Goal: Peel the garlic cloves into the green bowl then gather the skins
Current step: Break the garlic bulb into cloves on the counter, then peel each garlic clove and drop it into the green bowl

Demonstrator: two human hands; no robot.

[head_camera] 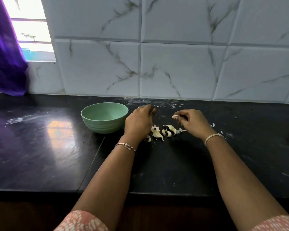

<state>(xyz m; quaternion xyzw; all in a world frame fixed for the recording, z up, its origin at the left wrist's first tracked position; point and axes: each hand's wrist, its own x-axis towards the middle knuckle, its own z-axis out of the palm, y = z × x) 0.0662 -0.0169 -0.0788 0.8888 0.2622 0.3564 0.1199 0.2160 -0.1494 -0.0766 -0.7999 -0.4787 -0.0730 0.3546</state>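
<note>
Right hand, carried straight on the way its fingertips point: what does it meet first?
Probably the left hand: the right hand, pinching a pale garlic clove, points leftward at it across the black countertop, though depth is unclear.

Pale green bowl (104, 117), black counter (40, 147), purple cloth (5, 55), white marbled tiles (182, 69)

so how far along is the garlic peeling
Early on. The visible inside of the green bowl shows no cloves. The right hand pinches a garlic piece; the left hand hovers beside the bowl. Cloves and skins lie scattered on the counter, ungathered.
</note>
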